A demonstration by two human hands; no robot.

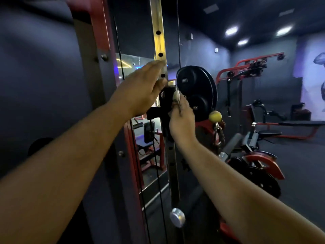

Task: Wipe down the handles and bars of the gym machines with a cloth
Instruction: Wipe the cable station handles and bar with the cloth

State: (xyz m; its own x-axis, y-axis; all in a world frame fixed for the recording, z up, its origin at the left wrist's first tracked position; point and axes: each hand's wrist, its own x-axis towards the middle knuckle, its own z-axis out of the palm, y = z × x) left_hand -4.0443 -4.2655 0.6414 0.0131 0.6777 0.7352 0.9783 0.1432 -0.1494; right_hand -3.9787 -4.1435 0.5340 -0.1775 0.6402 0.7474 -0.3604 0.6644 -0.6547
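Centre frame, both bare arms reach in toward the tall perforated steel upright [159, 41] of the cable machine. The left hand [140, 88] sits just left of centre, grip released, fingers straight and flat, fingertips at the upright's edge beside a black adjustment hole. The right hand [181, 118], a touch lower and right, has its grip clenched round a small wad of pale grubby cloth [176, 97], thumb and fingers pinching it, the wad pressed against the black sliding carriage [166, 103] on the upright. Right of that hang the round black pulley discs [195, 90], with a yellow ball stopper [214, 116] and a chain below. A thin black cable [178, 32] runs up top centre. Low centre, a shiny silver knob [177, 217]. Far right, blurred red-framed machines [246, 67] under ceiling lights.
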